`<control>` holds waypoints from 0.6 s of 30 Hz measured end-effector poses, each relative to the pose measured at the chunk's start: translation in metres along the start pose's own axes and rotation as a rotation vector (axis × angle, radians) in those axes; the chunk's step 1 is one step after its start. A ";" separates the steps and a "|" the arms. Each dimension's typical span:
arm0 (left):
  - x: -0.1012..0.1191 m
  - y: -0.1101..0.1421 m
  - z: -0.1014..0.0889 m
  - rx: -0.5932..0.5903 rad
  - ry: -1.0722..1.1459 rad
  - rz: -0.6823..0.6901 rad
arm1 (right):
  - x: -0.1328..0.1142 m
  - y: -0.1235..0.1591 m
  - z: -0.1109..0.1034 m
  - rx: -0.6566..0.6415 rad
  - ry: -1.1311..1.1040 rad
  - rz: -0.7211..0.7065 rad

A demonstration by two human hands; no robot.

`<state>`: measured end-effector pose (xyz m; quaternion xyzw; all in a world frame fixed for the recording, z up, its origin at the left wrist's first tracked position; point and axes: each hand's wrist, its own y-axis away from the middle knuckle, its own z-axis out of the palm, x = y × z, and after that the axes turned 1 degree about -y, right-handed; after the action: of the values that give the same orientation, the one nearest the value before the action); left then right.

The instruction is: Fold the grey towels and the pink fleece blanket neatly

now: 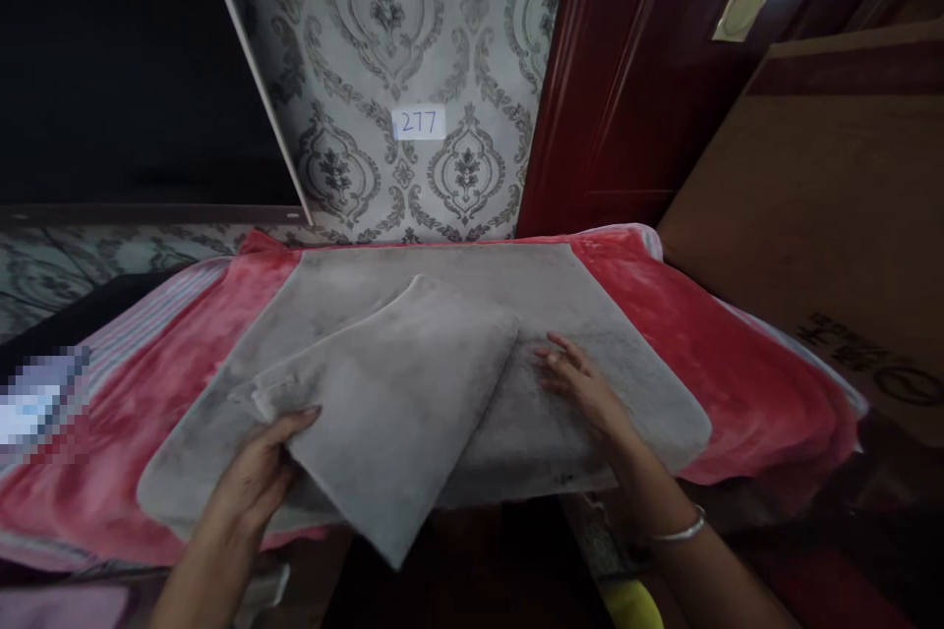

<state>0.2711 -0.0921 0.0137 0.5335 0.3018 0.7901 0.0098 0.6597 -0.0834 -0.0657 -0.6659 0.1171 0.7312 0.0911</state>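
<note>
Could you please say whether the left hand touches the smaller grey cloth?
Touching: in the head view, the left hand grips the smaller grey cloth, fingers closed on its edge.

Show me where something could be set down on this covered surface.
Bare room shows on the red cover between the gray mat and cardboard box, and on the mat's far strip beyond the right hand. The middle is crowded: the gray cloth spreads there, held by the left hand.

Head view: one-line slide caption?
Left hand grips a four-cornered grey plush cloth over a rectangular grey plush mat on a red plush blanket; open right hand beside the cloth.
</note>
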 end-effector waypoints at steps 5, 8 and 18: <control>0.000 -0.011 -0.036 0.081 -0.003 0.008 | -0.010 -0.062 0.034 -0.068 0.410 -0.272; -0.009 -0.012 -0.036 0.096 0.025 0.044 | -0.033 -0.093 0.073 -0.144 0.707 -0.258; -0.022 -0.010 -0.040 0.054 -0.031 0.234 | -0.065 -0.133 0.146 -0.398 0.804 -0.072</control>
<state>0.2437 -0.1097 -0.0200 0.5771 0.2585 0.7692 -0.0922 0.5653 0.0875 0.0050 -0.9054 -0.0231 0.4188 -0.0662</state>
